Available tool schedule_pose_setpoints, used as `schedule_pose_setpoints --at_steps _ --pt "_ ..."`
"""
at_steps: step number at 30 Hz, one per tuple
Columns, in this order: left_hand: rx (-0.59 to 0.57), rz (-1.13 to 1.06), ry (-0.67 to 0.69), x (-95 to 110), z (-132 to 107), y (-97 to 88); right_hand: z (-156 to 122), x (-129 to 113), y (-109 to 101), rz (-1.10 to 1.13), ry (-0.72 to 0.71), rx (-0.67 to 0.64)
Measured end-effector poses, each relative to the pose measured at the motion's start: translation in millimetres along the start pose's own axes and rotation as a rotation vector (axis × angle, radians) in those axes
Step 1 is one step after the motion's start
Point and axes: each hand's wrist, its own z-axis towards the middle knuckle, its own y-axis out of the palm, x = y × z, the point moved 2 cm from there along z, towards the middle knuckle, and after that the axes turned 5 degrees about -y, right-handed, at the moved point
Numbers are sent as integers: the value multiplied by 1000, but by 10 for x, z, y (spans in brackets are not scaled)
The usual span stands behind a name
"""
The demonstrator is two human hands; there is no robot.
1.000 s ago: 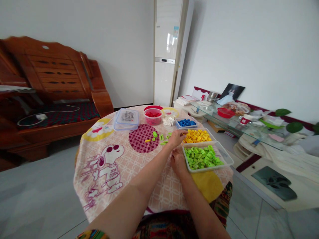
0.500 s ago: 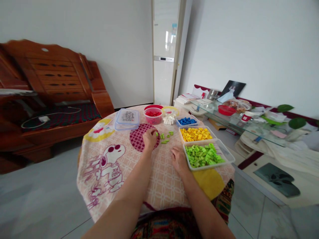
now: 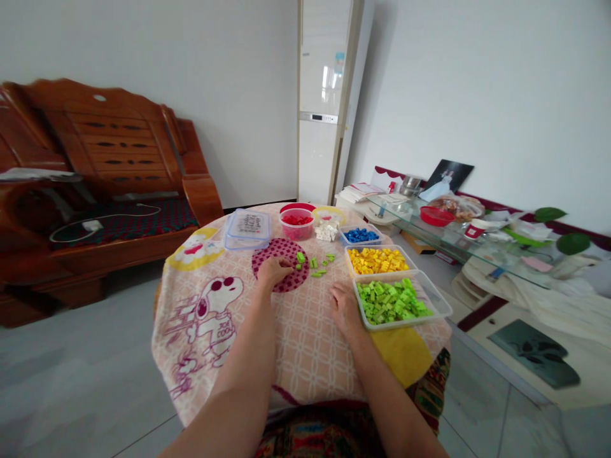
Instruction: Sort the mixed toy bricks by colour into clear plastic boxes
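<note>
My left hand [image 3: 275, 271] is low over the dark pink round patch on the tablecloth, its thumb and fingertips drawn together toward the right. Whatever may be between them is too small to make out. Just right of those fingertips lie green toy bricks [image 3: 300, 257], with several more loose green bricks [image 3: 319, 273] farther right. My right hand [image 3: 344, 308] rests on the cloth, fingers loosely spread and holding nothing. It lies against the left side of a clear plastic box [image 3: 440, 306] filled with green bricks [image 3: 391, 301].
Behind the green box stand boxes of yellow bricks [image 3: 377, 261] and blue bricks [image 3: 361, 235]. White bricks [image 3: 327, 230] lie in a pile beside a round tub [image 3: 296, 233] of red bricks. Clear lids [image 3: 247, 230] are at the back left. A cluttered glass shelf [image 3: 496, 245] is on the right.
My left hand has moved back and left, away from the loose green bricks, leaving green bricks in plain sight by its fingertips. My right hand has stayed put. The view has shifted slightly.
</note>
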Motion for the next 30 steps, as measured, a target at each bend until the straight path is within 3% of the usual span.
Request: schedule_pose_setpoints --at_steps 5,8,12,18,21,24,30 --pt "-13 13 81 -91 71 39 -1 8 7 4 -17 9" --pt "-5 -92 138 14 45 62 2 -4 -2 10 -22 8" --pt "-42 -282 310 423 -87 166 6 -36 -31 17 -41 27" --pt "-202 -477 500 1252 -293 560 15 -39 -34 20 -44 15" --pt "-239 -507 591 1536 -386 703 19 -18 -2 28 -16 -4" --pt "-222 -437 645 1601 -487 772 21 -13 26 60 -24 48" --pt "-151 -278 591 1439 -653 852 32 -45 44 155 -52 163"
